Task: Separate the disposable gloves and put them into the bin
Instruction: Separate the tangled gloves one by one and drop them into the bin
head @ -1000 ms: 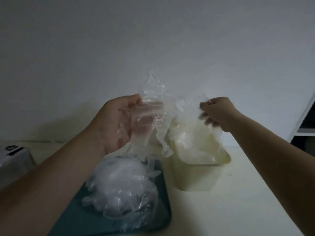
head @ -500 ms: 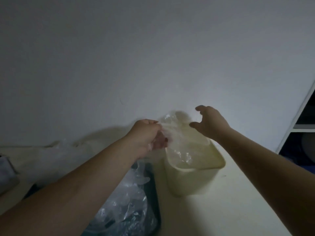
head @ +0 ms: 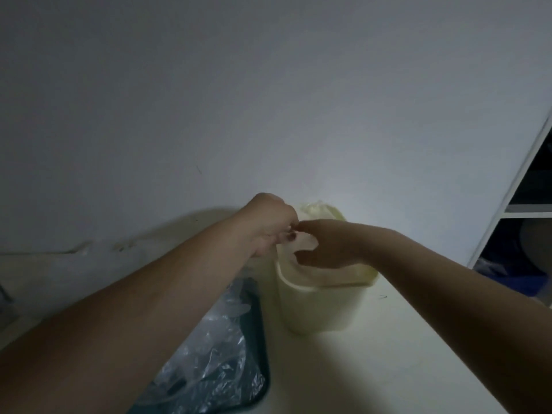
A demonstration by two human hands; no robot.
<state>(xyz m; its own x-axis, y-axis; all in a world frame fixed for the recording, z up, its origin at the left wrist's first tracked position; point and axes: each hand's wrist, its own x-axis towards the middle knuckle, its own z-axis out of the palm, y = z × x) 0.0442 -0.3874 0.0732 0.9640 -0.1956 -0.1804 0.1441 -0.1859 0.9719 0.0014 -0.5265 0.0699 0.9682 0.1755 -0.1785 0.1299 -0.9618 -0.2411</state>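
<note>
Dim light; detail is limited. A cream bin [head: 322, 309] is seen standing upright on the pale counter [head: 403, 369], near the wall [head: 268, 100]. Just beside the bin, on its left, a dark teal tray [head: 263, 339] is noted, and a heap of clear disposable gloves [head: 215, 363] is carried on it, partly hidden by the left forearm. Both hands are held close together above the open top of the bin. The left hand [head: 268, 222] is placed over the bin's left rim with its fingers curled inward; one dark fingernail is visible, but whether glove film is pinched there cannot be told. The right hand [head: 325, 246] is reached across the opening from the right, its fingers extended toward the left hand and its thumb spread apart below them, with nothing seen gripped. The tips of the right fingers are seen touching, or very nearly touching, the curled left fingers. A pale crumpled film [head: 319, 209] is observed above the far rim of the bin, behind the hands. A white shelf unit [head: 522, 209] is recorded at the right edge.
</note>
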